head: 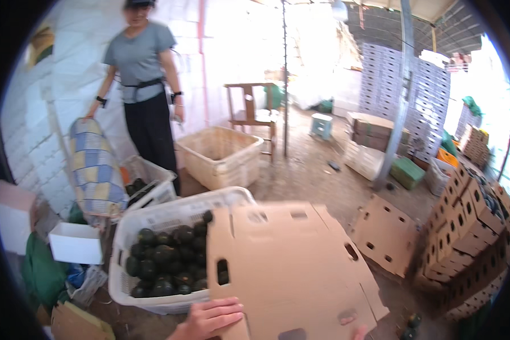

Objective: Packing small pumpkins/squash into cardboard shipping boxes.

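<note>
A flat, unfolded cardboard box blank [280,255] with oval cut-outs and slits spreads before me. My left hand [214,316] grips its near left edge, fingers laid over the top face. At the bottom of the view, a little of my right hand [359,332] shows at the near edge. Skin also appears through a cut-out there, so its fingers seem to be underneath. Behind the blank and partly covered by it stands a white plastic crate [153,302], holding many dark green round fruits [165,255], perhaps small squashes.
On the right are stacked cardboard boxes [459,221] filled with dark produce. Another flat blank [384,233] leans beside them. A metal post [401,93] rises behind. A person [142,63] stands at back left, holding a checkered cloth [95,165], near a big tub [221,170].
</note>
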Demonstrator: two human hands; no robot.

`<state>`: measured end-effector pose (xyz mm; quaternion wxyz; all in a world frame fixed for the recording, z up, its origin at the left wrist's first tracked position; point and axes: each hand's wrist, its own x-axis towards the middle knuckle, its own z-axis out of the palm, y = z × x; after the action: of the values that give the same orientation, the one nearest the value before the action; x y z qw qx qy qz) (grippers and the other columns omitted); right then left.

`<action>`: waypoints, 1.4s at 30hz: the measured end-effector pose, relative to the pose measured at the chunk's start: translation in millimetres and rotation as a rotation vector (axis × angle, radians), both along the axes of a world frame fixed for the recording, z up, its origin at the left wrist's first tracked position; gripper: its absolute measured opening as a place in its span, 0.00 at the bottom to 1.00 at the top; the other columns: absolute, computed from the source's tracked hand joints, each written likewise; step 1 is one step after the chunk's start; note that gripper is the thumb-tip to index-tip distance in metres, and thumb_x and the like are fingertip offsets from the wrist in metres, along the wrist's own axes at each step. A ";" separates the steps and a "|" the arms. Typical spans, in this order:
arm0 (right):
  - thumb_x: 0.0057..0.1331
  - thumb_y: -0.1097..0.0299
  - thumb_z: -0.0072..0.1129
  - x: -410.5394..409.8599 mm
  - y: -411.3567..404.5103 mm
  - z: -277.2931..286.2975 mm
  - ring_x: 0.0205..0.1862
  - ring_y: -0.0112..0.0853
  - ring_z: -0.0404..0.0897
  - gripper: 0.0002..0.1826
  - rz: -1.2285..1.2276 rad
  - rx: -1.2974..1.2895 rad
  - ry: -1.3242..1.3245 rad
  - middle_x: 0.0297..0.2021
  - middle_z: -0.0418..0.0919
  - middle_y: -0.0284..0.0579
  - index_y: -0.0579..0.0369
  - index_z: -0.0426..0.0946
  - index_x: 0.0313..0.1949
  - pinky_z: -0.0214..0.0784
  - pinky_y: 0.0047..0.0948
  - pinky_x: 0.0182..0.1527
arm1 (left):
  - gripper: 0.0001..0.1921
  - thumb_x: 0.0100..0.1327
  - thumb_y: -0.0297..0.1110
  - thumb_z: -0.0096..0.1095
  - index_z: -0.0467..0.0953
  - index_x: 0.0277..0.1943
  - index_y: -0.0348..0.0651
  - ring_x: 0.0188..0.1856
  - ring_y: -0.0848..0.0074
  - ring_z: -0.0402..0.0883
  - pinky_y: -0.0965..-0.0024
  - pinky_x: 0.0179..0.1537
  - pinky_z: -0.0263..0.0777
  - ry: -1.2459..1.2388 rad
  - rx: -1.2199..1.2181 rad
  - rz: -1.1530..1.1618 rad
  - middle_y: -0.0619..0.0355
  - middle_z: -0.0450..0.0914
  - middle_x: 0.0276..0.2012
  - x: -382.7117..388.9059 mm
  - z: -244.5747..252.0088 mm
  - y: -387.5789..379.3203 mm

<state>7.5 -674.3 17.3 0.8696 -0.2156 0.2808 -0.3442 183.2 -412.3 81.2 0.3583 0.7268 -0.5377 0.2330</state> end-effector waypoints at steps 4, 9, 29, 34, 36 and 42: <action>0.72 0.51 0.37 -5.1 -16.5 -4.9 0.54 0.38 0.72 0.27 -0.071 -0.891 0.360 0.54 0.71 0.45 0.60 0.63 0.60 0.63 0.41 0.59 | 0.06 0.61 0.28 0.59 0.77 0.38 0.33 0.32 0.80 0.76 0.74 0.32 0.70 0.867 -0.304 0.499 0.55 0.80 0.29 -38.4 -84.4 7.3; 0.71 0.37 0.26 14.0 -109.9 -16.7 0.43 0.41 0.76 0.35 -0.301 -0.108 -0.411 0.49 0.72 0.56 0.54 0.64 0.61 0.69 0.41 0.47 | 0.11 0.64 0.38 0.60 0.73 0.34 0.38 0.25 0.71 0.77 0.72 0.28 0.70 0.564 -0.145 0.502 0.51 0.75 0.22 -28.6 -91.7 14.0; 0.66 0.65 0.52 43.2 -87.7 104.7 0.43 0.44 0.74 0.11 -0.370 -2.412 0.253 0.38 0.76 0.48 0.57 0.76 0.42 0.64 0.41 0.48 | 0.16 0.63 0.48 0.58 0.70 0.27 0.46 0.23 0.69 0.77 0.70 0.28 0.71 -0.166 0.344 0.187 0.59 0.71 0.15 29.4 -55.4 -13.4; 0.68 0.65 0.52 35.4 -113.9 31.5 0.37 0.39 0.73 0.10 -0.642 -2.099 0.308 0.34 0.75 0.44 0.58 0.74 0.41 0.64 0.38 0.45 | 0.17 0.63 0.50 0.57 0.69 0.26 0.48 0.24 0.74 0.77 0.74 0.30 0.70 -0.234 0.499 0.209 0.63 0.70 0.14 22.3 -47.5 -17.4; 0.69 0.65 0.51 36.1 -106.1 27.2 0.34 0.36 0.72 0.09 -0.709 -1.844 0.280 0.31 0.73 0.42 0.58 0.73 0.40 0.64 0.36 0.43 | 0.17 0.63 0.50 0.57 0.69 0.26 0.48 0.24 0.75 0.77 0.75 0.30 0.70 -0.249 0.512 0.182 0.63 0.70 0.14 26.5 -44.6 -21.8; 0.65 0.67 0.56 44.0 -94.2 40.2 0.25 0.35 0.70 0.09 0.241 -1.819 0.208 0.22 0.69 0.41 0.57 0.72 0.29 0.65 0.28 0.31 | 0.16 0.65 0.50 0.54 0.68 0.26 0.50 0.24 0.78 0.76 0.77 0.29 0.69 -0.363 0.509 0.052 0.65 0.69 0.15 38.6 -24.2 -31.4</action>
<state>51.5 -768.5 57.4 0.3655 -0.8734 -0.0454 -0.3184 221.9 -443.7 57.0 0.0569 0.7532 -0.6151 0.2259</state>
